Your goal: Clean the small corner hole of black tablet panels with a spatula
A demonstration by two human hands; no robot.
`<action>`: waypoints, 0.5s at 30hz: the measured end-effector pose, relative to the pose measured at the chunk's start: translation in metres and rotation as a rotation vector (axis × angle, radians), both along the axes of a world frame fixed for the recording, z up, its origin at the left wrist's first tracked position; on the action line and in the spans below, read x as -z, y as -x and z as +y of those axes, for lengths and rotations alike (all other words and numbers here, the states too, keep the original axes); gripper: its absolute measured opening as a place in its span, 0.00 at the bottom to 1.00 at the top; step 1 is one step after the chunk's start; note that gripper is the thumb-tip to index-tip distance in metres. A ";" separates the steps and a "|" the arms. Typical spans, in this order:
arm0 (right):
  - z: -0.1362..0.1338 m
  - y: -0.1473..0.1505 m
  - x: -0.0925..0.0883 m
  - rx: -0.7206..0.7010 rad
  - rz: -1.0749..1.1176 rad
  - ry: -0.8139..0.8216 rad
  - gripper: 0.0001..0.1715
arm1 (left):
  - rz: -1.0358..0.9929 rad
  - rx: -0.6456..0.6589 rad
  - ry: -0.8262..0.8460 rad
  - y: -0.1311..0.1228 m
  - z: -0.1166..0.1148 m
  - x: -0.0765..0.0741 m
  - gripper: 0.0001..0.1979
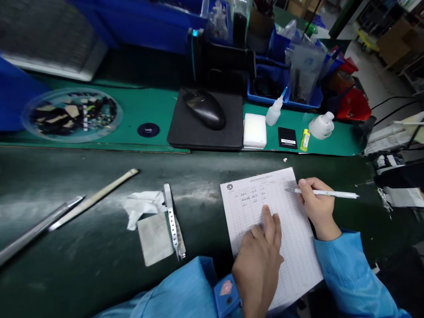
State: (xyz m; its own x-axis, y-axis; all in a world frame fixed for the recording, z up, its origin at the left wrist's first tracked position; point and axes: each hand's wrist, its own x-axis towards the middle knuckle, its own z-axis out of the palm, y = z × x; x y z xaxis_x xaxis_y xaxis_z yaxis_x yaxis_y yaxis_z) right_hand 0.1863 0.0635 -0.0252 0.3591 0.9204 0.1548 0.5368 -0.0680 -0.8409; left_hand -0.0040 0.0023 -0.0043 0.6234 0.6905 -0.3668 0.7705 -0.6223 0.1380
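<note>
On a dark bench top (99, 282), a ruled paper sheet (293, 240) lies somewhat askew before the seated or standing worker; it serves as the landmark for all places given below. A few handwritten entries occupy its upper rows, toward the left, and the visible rows beneath look bare, so the form may be judged only slightly filled, with most of it left. At the sheet's upper right, the right hand (318, 203) grips a white pen (338, 193) whose tip points at the ruled area; whether it touches the paper cannot be told. Over the sheet's middle rests the left hand (258, 260), two fingers extended on the paper, the others tucked, grasping nothing.

Left of the sheet lie metal tweezers (171, 221) across a grey square pad (154, 240), a crumpled white tissue (144, 205) and, farther off, a pale stick (96, 198) beside a metal tool (43, 232).

Beyond the sheet, a green ledge (135, 106) carries a black mouse (207, 110), a white block (255, 130), a dropper bottle (274, 113) and, well to the left, a dish (71, 138) of small fragments. Past the sheet's far right, cardboard boxes (399, 39) stand in the room.
</note>
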 end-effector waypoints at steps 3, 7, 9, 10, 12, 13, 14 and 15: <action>0.000 0.002 0.002 -0.042 -0.020 0.017 0.19 | 0.006 0.011 -0.005 0.000 0.000 0.000 0.49; 0.001 0.004 0.003 -0.063 -0.049 0.020 0.18 | 0.023 0.014 0.002 0.000 0.000 0.000 0.49; 0.002 0.005 0.004 -0.072 -0.061 0.019 0.17 | 0.022 0.014 0.004 0.001 0.001 0.000 0.49; 0.002 0.004 0.004 -0.078 -0.066 0.019 0.17 | 0.020 0.015 0.005 0.001 0.001 0.000 0.49; 0.001 0.004 0.004 -0.087 -0.076 0.020 0.16 | 0.019 0.014 0.005 0.002 0.002 -0.001 0.48; 0.001 0.004 0.004 -0.090 -0.080 0.021 0.16 | 0.020 0.012 0.007 0.002 0.002 -0.001 0.48; 0.001 0.004 0.004 -0.092 -0.085 0.021 0.15 | 0.020 0.009 0.008 0.002 0.002 -0.001 0.48; 0.001 0.003 0.005 -0.094 -0.088 0.021 0.16 | 0.021 0.004 0.006 0.002 0.002 -0.002 0.48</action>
